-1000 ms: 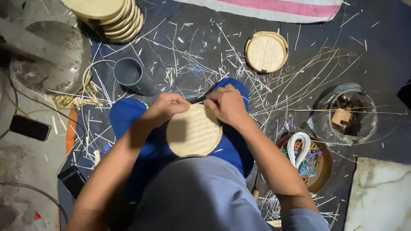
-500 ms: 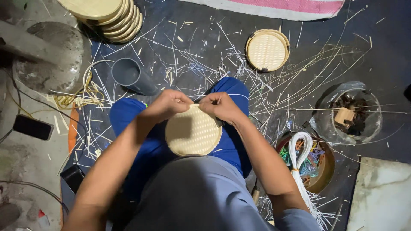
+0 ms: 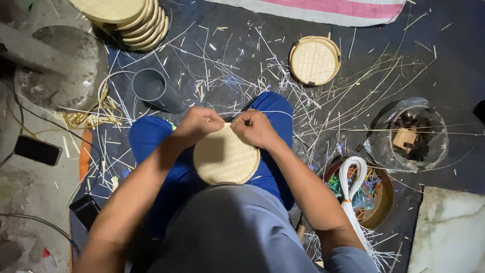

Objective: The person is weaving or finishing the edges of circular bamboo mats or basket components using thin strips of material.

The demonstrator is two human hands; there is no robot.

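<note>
I see the round woven bamboo disc [image 3: 226, 159] lying flat on the lap, across the blue trousers [image 3: 151, 139], and I take it as my landmark. My left hand [image 3: 198, 125] sits at the disc's far rim, on its left part, fingers curled together and pinched on the edge. My right hand [image 3: 255, 127] is just beside it at the same far rim, fingers likewise closed on the edge; a thin pale strip shows between the two hands, though I cannot tell which hand grips it. Beyond the disc and to its left a grey plastic tube [image 3: 156, 90] lies on the dark floor mat [image 3: 444, 65]. Farther off in that direction, a stack of woven lids [image 3: 126, 17] rests near the top of the view. Beyond the disc and to its right lies a single finished woven lid [image 3: 314, 60]. Right of the disc stands a brown bowl [image 3: 381, 202] with coloured bits and a coil of white cord [image 3: 352, 174] draped over it, and farther right a clear bowl [image 3: 409, 134] holds dark scraps. Thin bamboo slivers [image 3: 313, 108] litter the mat all around the disc.
</note>
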